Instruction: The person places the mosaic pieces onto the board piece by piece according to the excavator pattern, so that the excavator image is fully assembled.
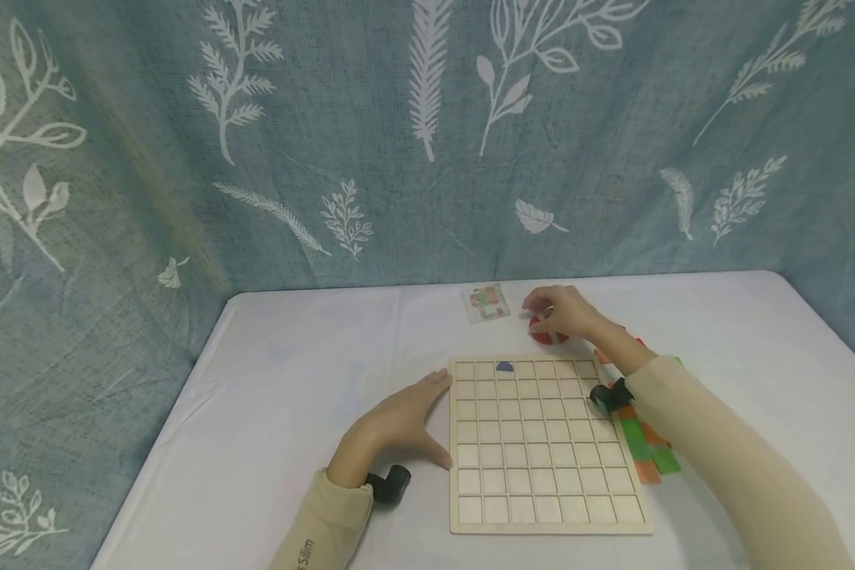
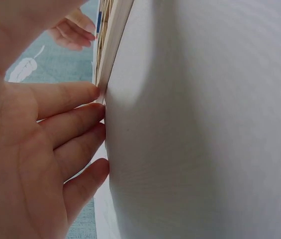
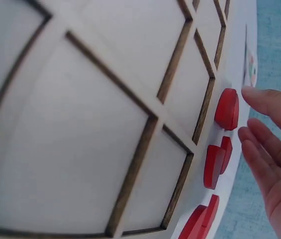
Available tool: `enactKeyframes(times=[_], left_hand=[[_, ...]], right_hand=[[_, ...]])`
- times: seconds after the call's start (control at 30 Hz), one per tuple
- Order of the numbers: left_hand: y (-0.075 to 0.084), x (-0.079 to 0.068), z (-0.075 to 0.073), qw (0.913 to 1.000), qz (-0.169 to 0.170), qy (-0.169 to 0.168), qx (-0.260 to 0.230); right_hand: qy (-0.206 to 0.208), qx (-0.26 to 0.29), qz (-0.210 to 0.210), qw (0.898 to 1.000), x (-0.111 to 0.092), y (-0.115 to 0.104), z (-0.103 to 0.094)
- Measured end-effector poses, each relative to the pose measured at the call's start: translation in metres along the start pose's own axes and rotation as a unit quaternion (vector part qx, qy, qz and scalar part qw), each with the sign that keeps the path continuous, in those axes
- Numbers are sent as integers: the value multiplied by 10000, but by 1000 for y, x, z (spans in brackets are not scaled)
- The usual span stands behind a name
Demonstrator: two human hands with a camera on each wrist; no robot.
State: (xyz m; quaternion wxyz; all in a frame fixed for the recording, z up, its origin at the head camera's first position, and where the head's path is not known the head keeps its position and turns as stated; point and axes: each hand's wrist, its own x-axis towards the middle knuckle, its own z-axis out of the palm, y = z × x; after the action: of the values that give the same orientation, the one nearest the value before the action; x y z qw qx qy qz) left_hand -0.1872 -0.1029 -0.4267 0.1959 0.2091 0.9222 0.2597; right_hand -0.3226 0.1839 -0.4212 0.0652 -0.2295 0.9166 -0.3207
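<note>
My left hand (image 1: pixel 402 419) is at the left edge of a pale wooden grid board (image 1: pixel 465 508), thumb and fingers spread apart. Its fingertips meet the board's side in the left wrist view. A dark blue half-round piece (image 1: pixel 504 366) lies in a top-row cell. Beyond the board's far edge, my right hand (image 1: pixel 573 311) hovers over several small red pieces (image 1: pixel 539 332). From the right wrist, the thumb and fingers show parted, with nothing between them. The nearest red piece (image 3: pixel 226 110) stands by the thumb tip, and other red pieces (image 3: pixel 211 167) lie lower in that view.
A clear packet with a printed plant picture (image 1: pixel 486 302) lies at the back of the white-covered table (image 1: pixel 313 348). Green tiles (image 1: pixel 636 440) and orange tiles (image 1: pixel 647 472) are spread along the board's right side, partly hidden by the right forearm. A patterned curtain (image 1: pixel 370 142) hangs behind.
</note>
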Motion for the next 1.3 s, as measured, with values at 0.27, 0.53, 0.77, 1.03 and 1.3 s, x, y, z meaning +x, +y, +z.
enactKeyframes(times=[0.27,0.53,0.77,1.03,1.3], left_hand=[[1,1,-2,10000,58,-13,26],[2,1,-3,10000,22,8,31],[0,0,0,10000,-20,14,-36],[-1,0,1,10000,3,43,-24],[-2,-1,2,10000,41,37,-16]], right_hand=[[-51,-33,223,9997,-1,-3,-2],[160,136,678,9975,4,-4,1],[266,82,872,9958,5,-6,7],[89,108,823,9965,3,-7,6],[331,0,689,9971,2,-5,10]])
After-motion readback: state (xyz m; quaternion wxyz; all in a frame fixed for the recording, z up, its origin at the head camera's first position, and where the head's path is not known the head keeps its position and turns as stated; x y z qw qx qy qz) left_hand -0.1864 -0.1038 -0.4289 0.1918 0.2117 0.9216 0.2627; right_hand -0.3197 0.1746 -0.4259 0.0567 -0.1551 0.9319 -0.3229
